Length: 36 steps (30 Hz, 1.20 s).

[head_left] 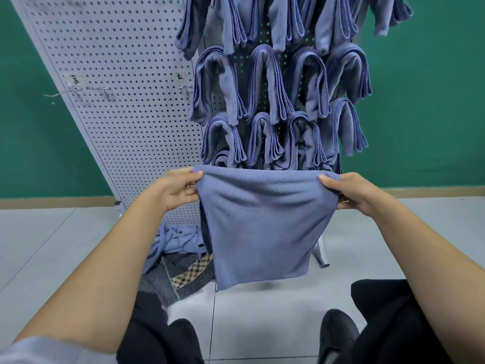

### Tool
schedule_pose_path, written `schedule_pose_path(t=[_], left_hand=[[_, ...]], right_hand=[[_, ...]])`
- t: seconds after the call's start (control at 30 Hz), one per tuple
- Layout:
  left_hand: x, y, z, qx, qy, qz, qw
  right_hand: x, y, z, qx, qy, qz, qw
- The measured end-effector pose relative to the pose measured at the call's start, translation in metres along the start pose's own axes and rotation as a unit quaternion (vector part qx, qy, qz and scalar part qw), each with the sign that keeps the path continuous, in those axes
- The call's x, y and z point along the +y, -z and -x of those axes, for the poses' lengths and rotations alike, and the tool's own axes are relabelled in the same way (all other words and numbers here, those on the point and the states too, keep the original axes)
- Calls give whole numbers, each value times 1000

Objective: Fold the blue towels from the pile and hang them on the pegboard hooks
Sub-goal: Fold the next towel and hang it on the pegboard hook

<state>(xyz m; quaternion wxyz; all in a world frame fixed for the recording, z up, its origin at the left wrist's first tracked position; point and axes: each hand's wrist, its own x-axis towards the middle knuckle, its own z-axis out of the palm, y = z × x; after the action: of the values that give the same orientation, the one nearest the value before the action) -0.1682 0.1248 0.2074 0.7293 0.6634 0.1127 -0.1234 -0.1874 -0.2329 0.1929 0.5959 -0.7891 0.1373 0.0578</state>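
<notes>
Forearms lowest in frame, both stretched fwd, pale sleeve point(39, 348) at L elbow. Black trousers + shoes point(338, 333) under them, on grey tile floor point(262, 316).

L hand point(178, 189) pinches towel point(262, 222) at top L corner, thumb on the near face, fingers curled behind. R hand point(351, 191) has the same grip on top R corner.

Towel is held up flat btwn the hands: top edge taut, rest hanging free, low corner off the floor, in front of pegboard point(126, 114) base. Can't tell if it's single layer or doubled.

Pile point(175, 240) sits on floor at board foot, L of and behind the held towel, next to a checked cloth point(189, 275).

Folded towels point(265, 82) hang in rows on R panel, packed close, rows overlapping. L panel mostly bare holes: a few bare hooks point(185, 88) w/ small paper labels point(74, 79) just above. Green wall point(420, 114) behind.
</notes>
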Motion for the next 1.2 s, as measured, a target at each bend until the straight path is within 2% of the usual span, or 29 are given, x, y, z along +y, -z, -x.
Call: schedule_pose_path(t=[0.1, 0.27, 0.43, 0.63, 0.77, 0.93, 1.07, 1.2], left_hand=[[-1, 3, -5, 55, -42, -50, 996], [-2, 3, -2, 88, -63, -144, 984], [-1, 3, -1, 132, -73, -121, 981], [4, 5, 2, 96, -54, -46, 993], [5, 3, 5, 60, -81, -93, 991], [3, -6, 6, 22, -110, -257, 960], [-5, -8, 2, 51, -143, -379, 913], [-7, -3, -2, 86, -186, -427, 881]], right_hand=[[1, 4, -3, 28, -9, -7, 1000], [-5, 4, 2, -27, -25, -76, 996], [-2, 4, 5, -29, -7, -82, 996], [2, 4, -1, 69, 33, -91, 993], [1, 2, -1, 77, 45, -88, 992], [2, 2, 0, 42, 62, -64, 995], [5, 3, -1, -7, 75, -11, 997], [13, 6, -8, 42, 99, 54, 993]])
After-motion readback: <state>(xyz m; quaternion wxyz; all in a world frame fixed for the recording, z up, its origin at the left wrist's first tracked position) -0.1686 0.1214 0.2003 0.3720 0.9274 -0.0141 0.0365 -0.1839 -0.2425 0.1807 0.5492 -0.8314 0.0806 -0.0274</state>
